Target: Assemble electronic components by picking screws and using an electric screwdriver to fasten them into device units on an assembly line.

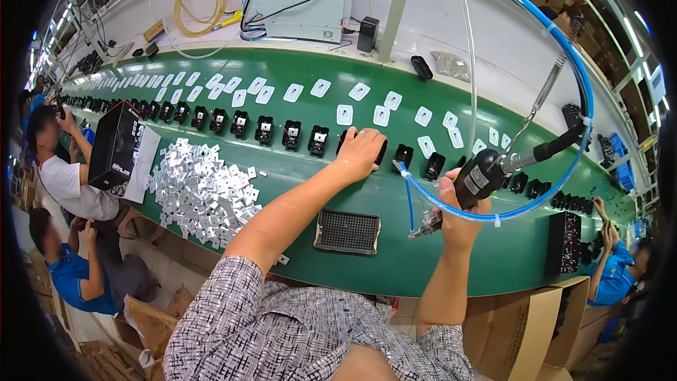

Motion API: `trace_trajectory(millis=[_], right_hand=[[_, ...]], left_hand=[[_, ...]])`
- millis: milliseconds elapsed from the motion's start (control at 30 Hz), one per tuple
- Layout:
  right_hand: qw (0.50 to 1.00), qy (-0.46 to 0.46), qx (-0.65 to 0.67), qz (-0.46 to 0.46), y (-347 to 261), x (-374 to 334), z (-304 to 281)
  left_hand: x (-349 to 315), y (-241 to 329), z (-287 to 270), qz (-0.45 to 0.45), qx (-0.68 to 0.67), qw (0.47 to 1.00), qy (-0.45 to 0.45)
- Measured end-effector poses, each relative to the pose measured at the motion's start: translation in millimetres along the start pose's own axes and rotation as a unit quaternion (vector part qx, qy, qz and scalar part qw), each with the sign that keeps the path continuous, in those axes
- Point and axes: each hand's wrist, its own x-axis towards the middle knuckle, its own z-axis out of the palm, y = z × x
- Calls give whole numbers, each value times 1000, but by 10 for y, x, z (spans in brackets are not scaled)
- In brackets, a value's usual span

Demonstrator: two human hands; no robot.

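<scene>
My left hand (pixel 360 153) reaches onto the green bench, its fingers closed over a small black housing (pixel 381 152) that stands in a long row. Most of that part is hidden under the fingers. In my right hand (pixel 460 220) is a black power screwdriver (pixel 481 178), hanging from a coiled spring (pixel 548 87). A blue air hose (pixel 493 217) loops around it to a metal fitting (pixel 427 224) below my fingers. Just right of my left hand stands another black housing (pixel 403 156); to the left, a housing (pixel 318 141) shows a pale plate inside.
Loose silver plates (pixel 204 190) lie heaped at left, beside a black box (pixel 115 147). White rectangular pieces (pixel 294 92) line the bench's far side. A black grid tray (pixel 347 232) lies near the front edge. Co-workers sit at left (pixel 77 268) and right (pixel 615 261); cardboard boxes (pixel 525 331) stand below.
</scene>
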Motion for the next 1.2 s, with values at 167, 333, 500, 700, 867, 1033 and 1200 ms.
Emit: trace_trajectory(millis=[167, 333, 500, 700, 867, 1033, 1200], right_hand=[[1000, -14, 5, -4, 127, 44, -34], [999, -9, 24, 28, 277, 36, 57], [997, -46, -36, 40, 322, 65, 39], [999, -52, -8, -5, 14, 23, 286], [994, -107, 6, -26, -152, 78, 853], [990, -105, 94, -27, -119, 57, 1295], [989, -114, 86, -50, 80, 5, 1369]], left_hand=[[-29, 139, -160, 55, 49, 992, 106], [181, 326, 121, 77, 60, 991, 89], [136, 269, 215, 60, 69, 995, 30], [-761, 279, -594, 4, -273, 960, 70], [-1350, 87, -654, -30, -349, 936, 28], [-1452, 118, -579, -42, -371, 928, 1], [-1459, 113, -572, -53, -367, 929, -15]])
